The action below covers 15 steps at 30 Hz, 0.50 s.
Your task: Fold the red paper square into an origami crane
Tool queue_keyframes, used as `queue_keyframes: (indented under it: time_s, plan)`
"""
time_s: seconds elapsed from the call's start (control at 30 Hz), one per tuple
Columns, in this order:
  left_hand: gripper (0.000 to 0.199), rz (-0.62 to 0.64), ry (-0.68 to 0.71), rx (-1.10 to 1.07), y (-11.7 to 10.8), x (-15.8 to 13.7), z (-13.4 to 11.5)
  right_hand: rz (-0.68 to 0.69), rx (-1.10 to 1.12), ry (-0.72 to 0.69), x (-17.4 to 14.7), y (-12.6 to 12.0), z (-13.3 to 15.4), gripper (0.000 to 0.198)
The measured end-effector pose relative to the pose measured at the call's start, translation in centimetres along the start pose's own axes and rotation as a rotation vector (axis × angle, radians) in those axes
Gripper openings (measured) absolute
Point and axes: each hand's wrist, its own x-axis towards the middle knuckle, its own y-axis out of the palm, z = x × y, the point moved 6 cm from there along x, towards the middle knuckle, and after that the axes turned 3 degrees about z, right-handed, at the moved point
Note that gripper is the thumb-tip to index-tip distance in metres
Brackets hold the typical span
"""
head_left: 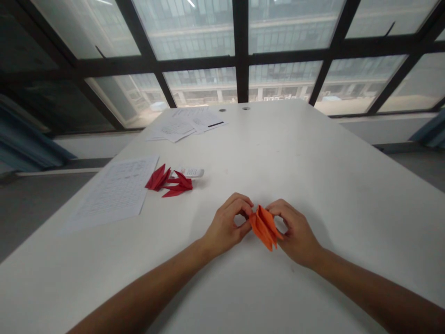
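Note:
An orange folded-paper piece (264, 226), with several pointed layers, is held between my two hands over the white table. My left hand (232, 222) pinches its left edge between thumb and fingers. On the other side, my right hand (295, 232) grips the right edge, its thumb partly hidden behind the paper. To the left lie two red folded-paper pieces, one (158, 177) overlapping the corner of a printed sheet and the other (178, 184) just right of it. A white object with print on it (191, 173) rests behind the red pieces.
The white table (347, 195) stretches away to large dark-framed windows (241, 46). A printed sheet (114, 190) lies at the left, and more papers (184, 123) overlap near the far end. Two round holes (246, 108) are set in the far tabletop. Blue curtains (28, 139) hang at the sides.

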Motion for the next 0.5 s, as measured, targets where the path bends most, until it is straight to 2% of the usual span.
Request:
queue_keyframes:
  time_s: [0.17,0.3,0.4,0.5]
  plan:
    - [0.013,0.052,-0.001,0.018,0.2,0.0,-0.2,0.012,0.070,0.033,-0.2,0.0,-0.3,0.008]
    - [0.016,0.074,-0.118,-0.030,0.4,-0.3,0.6,0.025,0.057,0.158,-0.3,0.2,-0.9,0.017]
    - [0.023,0.091,-0.180,-0.059,0.5,-0.4,0.9,0.055,0.099,0.171,-0.1,0.4,-0.9,0.027]
    - [0.025,0.135,-0.123,-0.122,0.4,-0.2,0.4,0.055,0.152,0.184,0.0,0.4,-1.1,0.027]
